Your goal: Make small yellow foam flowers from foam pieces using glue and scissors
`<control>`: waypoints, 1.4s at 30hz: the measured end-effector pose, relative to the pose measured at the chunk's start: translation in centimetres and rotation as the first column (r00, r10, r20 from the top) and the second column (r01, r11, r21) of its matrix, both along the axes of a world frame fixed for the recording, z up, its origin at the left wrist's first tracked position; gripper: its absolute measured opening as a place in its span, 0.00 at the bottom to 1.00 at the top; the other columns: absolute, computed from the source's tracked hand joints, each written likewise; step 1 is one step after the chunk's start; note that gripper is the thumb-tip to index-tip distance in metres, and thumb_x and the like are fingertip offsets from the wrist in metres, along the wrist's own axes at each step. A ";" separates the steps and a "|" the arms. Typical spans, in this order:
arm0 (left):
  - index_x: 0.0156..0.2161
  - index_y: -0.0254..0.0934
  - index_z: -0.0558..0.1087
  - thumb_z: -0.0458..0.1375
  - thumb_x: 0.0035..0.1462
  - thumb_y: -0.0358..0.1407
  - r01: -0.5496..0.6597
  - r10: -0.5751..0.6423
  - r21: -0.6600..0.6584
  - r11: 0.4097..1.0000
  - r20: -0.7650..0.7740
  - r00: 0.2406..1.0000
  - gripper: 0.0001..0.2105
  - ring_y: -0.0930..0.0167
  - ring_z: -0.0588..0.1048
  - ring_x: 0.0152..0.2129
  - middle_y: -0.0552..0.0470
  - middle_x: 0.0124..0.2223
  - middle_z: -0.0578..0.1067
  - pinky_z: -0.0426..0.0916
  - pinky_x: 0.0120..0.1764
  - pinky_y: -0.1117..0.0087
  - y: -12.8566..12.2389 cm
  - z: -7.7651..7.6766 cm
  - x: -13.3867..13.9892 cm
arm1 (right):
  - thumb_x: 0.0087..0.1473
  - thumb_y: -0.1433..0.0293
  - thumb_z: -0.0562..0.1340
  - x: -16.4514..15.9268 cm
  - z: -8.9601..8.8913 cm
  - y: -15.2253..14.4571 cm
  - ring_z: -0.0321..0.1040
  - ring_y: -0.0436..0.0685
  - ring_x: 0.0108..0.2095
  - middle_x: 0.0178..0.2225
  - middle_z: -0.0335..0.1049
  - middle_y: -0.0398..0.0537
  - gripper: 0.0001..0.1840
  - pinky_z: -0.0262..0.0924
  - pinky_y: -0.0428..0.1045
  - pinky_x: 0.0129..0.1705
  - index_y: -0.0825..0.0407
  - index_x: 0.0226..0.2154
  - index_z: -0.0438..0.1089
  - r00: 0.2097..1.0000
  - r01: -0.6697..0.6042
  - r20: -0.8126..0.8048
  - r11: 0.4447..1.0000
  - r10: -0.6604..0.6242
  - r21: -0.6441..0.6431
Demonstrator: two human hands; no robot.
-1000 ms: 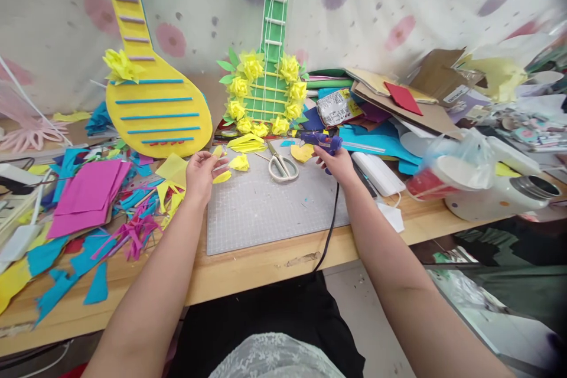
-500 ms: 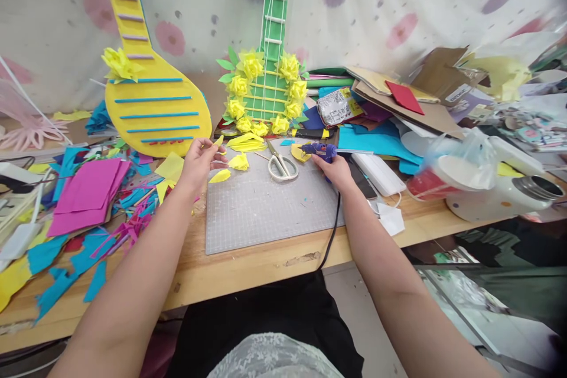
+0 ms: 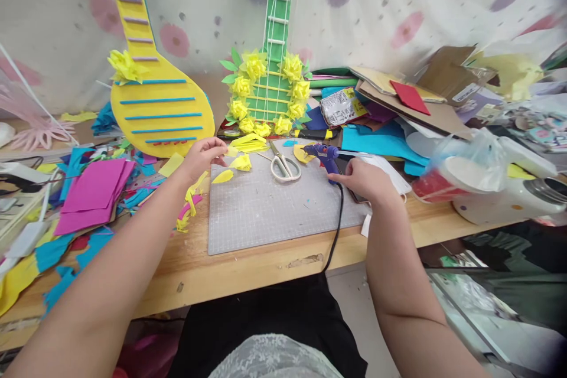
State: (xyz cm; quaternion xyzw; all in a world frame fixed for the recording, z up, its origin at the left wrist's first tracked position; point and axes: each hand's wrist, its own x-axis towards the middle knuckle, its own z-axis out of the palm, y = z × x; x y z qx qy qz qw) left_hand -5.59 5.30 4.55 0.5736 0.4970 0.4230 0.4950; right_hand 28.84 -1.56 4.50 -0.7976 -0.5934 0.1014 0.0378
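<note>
**Pinching a yellow petal [image 3: 232, 152] with a glue gun [image 3: 325, 153] lying ungripped**

Pinching the yellow petal between the fingertips of the left hand [image 3: 204, 157], over the far left corner of the cutting mat [image 3: 266, 212], near a loose petal [image 3: 222, 176] and a crumpled yellow piece [image 3: 241, 163]. Holding the right hand [image 3: 363, 180] loosely spread beside the glue gun's handle, stretching a finger toward the grip without wrapping around it; being unable to tell touching from just missing. Apparently resting the glue gun on the mat, pointing its nozzle left toward a yellow cut-out [image 3: 302, 155], with scissors [image 3: 280, 157] nearby. Having a black cord [image 3: 339, 224] trailing from the handle over the front edge of the counter [image 3: 195, 283].

Possibly risking a snag there: brushing the hanging cord, then dragging the glue gun askew or toward the edge. Perhaps also nudging it over by fumbling at the handle's end instead of closing round it. Possibly marking or gluing the cut-out through oozing at the nozzle, if hot; not being able to judge heat. Likely creasing or tearing the petal by squeezing too hard on seemingly thin paper, or dropping it among similar yellow bits by loosening the pinch.
</note>
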 end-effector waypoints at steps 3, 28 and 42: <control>0.26 0.35 0.65 0.62 0.41 0.35 -0.005 -0.006 -0.067 0.998 -0.161 0.987 0.09 0.76 0.69 0.19 0.58 0.22 0.66 0.67 0.27 0.72 0.3 0.8 0.4 | 0.45 0.48 0.58 -1.9 1.0 -0.3 0.59 0.52 0.23 0.21 0.64 0.44 0.23 0.46 0.48 0.25 0.50 0.22 0.57 0.983 -0.150 -0.115 0.987 0.143 -0.056; 0.35 0.38 0.62 0.64 0.41 0.34 0.124 -0.252 -0.253 0.960 -0.577 0.777 0.16 0.75 0.66 0.20 0.56 0.26 0.69 0.61 0.24 0.74 5.5 0.4 1.7 | 0.42 0.68 0.62 -17.6 -5.2 10.3 0.65 0.51 0.38 0.37 0.65 0.45 0.14 0.60 0.50 0.44 0.51 0.33 0.58 0.535 -0.140 -0.786 0.950 0.309 0.278; 0.37 0.38 0.63 0.65 0.41 0.33 0.040 -0.187 -0.222 0.974 -0.701 0.688 0.18 0.75 0.65 0.16 0.58 0.22 0.67 0.57 0.23 0.73 4.7 0.4 2.4 | 0.42 0.74 0.58 -18.5 -6.5 10.6 0.63 0.53 0.38 0.38 0.66 0.46 0.15 0.60 0.52 0.43 0.52 0.37 0.61 0.665 -0.211 -0.665 0.940 0.339 0.269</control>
